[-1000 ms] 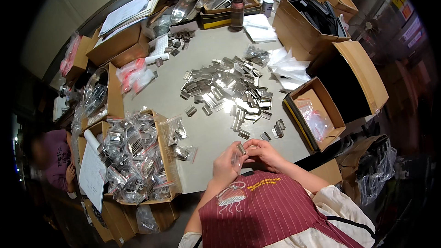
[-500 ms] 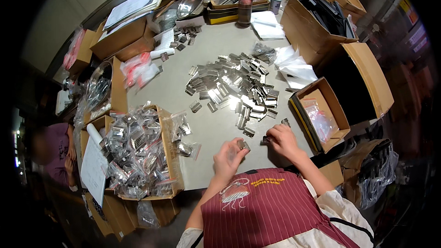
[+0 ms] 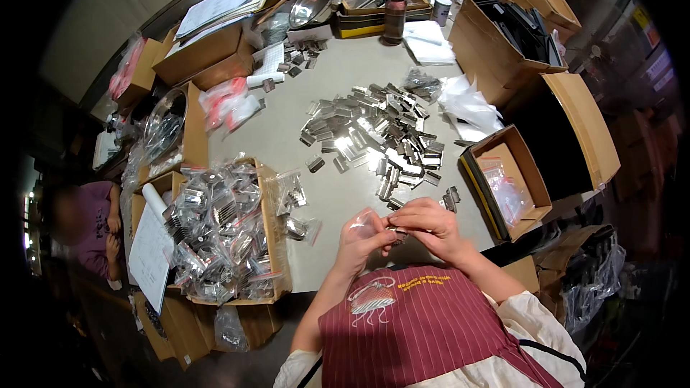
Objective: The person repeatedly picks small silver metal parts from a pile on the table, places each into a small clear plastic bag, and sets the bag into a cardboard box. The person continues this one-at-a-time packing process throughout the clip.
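Note:
My left hand (image 3: 355, 246) is closed, with a small clear plastic bag (image 3: 365, 223) in its fingers. Small bent metal pieces (image 3: 398, 236) are pinched where both hands meet, just above the apron. My right hand (image 3: 436, 229) is closed on these pieces from the other side, its fingers bent over them. How many pieces are there cannot be made out. Beyond the hands a loose heap of shiny bent metal pieces (image 3: 388, 126) spreads over the grey table (image 3: 251, 145). A few more metal pieces (image 3: 451, 199) lie just beyond my right hand.
At the left stands a cardboard box (image 3: 267, 226) full of filled clear bags. A shallow box (image 3: 533, 203) with red-edged bags is at the right, beside a taller open carton (image 3: 586, 129). A dark bottle (image 3: 394, 13) stands at the back. Another person (image 3: 97, 226) is at far left.
My right hand has moved left from the tabletop to meet my left hand. Both hands now come together around the metal pieces. The view has shifted slightly.

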### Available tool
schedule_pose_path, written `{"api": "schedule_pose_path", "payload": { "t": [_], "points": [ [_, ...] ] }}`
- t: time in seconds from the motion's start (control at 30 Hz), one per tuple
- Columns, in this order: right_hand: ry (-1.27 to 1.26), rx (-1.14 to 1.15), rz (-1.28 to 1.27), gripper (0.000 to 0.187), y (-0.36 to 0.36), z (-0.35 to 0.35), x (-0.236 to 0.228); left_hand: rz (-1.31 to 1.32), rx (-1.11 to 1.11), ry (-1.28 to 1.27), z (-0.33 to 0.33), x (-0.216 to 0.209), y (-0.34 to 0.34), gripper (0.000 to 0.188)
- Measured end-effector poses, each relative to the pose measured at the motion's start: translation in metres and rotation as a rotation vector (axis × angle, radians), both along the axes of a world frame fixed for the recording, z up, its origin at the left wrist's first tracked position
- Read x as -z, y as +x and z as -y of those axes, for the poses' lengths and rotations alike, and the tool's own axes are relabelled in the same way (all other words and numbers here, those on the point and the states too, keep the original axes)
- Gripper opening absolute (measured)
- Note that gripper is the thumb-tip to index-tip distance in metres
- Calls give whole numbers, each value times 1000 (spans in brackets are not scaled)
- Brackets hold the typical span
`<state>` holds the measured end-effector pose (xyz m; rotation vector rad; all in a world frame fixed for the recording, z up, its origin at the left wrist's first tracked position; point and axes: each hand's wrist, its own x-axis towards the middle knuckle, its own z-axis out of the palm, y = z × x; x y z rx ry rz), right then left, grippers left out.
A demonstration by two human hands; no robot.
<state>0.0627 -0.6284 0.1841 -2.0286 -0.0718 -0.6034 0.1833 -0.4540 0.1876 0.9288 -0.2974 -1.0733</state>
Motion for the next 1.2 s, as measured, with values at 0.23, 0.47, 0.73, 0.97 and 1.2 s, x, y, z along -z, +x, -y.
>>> {"api": "schedule_pose_path", "payload": {
  "t": [0.23,0.47,0.73,0.97,1.2],
  "points": [
    [-146,225,-207,41,-18,16,41,-2,-110,110,0,21,-15,22],
    [-362,485,-595,50,-53,78,43,-22,-213,129,-2,36,-14,18],
    [-167,218,-720,37,-43,86,41,-26,-178,161,-2,54,-20,21],
    [-135,276,-536,20,-21,70,40,24,-218,160,-8,52,-19,21],
    [41,257,-848,19,-10,83,24,60,-260,190,-10,67,-17,20]
  ]
}}
